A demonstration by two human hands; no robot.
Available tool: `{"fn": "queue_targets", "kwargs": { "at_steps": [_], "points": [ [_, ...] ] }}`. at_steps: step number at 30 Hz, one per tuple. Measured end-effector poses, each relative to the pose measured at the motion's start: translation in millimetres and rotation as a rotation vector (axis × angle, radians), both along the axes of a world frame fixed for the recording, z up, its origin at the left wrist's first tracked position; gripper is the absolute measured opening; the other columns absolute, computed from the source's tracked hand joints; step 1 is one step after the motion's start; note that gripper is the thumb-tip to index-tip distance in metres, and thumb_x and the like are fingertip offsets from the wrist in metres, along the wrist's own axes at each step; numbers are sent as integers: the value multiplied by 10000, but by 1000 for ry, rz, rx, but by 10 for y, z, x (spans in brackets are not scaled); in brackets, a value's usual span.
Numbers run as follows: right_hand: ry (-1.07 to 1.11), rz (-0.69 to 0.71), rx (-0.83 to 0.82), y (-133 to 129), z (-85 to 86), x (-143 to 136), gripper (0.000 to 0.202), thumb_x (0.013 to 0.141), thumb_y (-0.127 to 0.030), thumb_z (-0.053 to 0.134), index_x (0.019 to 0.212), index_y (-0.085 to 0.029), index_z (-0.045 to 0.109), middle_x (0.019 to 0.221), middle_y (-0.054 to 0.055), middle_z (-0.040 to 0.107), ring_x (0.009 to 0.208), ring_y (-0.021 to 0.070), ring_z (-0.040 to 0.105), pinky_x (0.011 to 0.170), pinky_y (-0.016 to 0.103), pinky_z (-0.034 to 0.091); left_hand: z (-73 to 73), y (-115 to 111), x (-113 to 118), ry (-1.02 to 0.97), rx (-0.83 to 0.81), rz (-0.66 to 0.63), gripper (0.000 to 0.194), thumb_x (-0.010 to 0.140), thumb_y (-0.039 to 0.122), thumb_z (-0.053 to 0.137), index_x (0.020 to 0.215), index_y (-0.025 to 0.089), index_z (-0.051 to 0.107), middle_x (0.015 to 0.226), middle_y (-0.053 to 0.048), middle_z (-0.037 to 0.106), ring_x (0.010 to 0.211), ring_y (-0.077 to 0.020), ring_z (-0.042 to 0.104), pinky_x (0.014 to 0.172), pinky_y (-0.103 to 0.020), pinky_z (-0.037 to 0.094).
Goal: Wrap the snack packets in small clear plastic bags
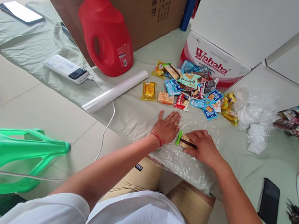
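A sheet of clear plastic wrap (185, 168) is spread over the cloth in front of me. My left hand (166, 126) lies flat on it with the fingers stretched out. My right hand (203, 146) has its fingers closed over a wrapped cracker snack (186, 141) with a green end and a dark band, which lies on the film. Beyond my hands is a pile of packaged snacks, among them a yellow-wrapped cake (149, 90), an orange bar (166, 98), a red packet (182, 102) and a blue packet (210, 112).
A plastic wrap roll (115, 90) lies left, near a power bank (66, 68) with a white cable. Behind stand a red jug (106, 31) and a Wahaha box (213, 61). Crumpled film (259, 120), a black phone (270, 203) and keys (298, 217) are right; a green stool (11, 141) is lower left.
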State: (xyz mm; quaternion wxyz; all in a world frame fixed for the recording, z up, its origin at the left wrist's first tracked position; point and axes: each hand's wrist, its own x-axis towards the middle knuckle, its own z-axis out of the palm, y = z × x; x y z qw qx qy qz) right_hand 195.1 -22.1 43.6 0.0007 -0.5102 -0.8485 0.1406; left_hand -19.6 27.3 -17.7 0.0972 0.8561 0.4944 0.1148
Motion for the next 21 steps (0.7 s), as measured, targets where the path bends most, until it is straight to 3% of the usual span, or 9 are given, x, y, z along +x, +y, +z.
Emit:
{"fn": "queue_targets", "kwargs": {
  "at_steps": [3, 7, 14, 17, 21],
  "points": [
    [-88, -46, 23, -90, 40, -9, 513, 893, -392, 709, 1372, -231, 626, 1277, 131, 659, 1178, 337, 496, 961, 447, 421, -1, 2, 0, -1, 1, 2, 595, 1065, 378, 192, 1602, 189, 367, 1695, -71, 291, 1579, -234, 260, 1288, -627, 72],
    [-61, -67, 38, -71, 93, -15, 529, 921, -441, 671, 1393, -212, 604, 1282, 133, 652, 1158, 330, 494, 964, 442, 418, -10, 7, 0, -13, 12, -5, 590, 1068, 364, 192, 1595, 175, 375, 1689, -76, 301, 1573, -226, 273, 1285, -635, 74],
    [-85, -57, -31, 58, 20, -54, 514, 908, -437, 699, 1361, -202, 636, 1271, 147, 658, 1156, 328, 538, 944, 439, 455, -10, -1, 0, -35, 31, 6, 586, 1069, 344, 187, 1581, 147, 392, 1673, -86, 339, 1556, -238, 314, 1272, -661, 121],
    [-13, -44, -14, 400, 122, -75, 432, 954, -453, 635, 1273, -167, 689, 1169, 149, 709, 1063, 292, 615, 952, 421, 472, -8, -6, -3, -36, 41, 2, 586, 1071, 343, 180, 1584, 149, 389, 1674, -84, 339, 1560, -241, 304, 1272, -659, 124],
    [-39, -106, 152, 1231, 332, -456, 354, 1020, -368, 488, 1136, -124, 715, 1076, 158, 719, 1049, 312, 616, 972, 456, 450, -10, -8, -11, -17, 41, 5, 581, 1073, 346, 190, 1585, 162, 395, 1672, -88, 342, 1566, -254, 292, 1276, -651, 122]
  ]
}}
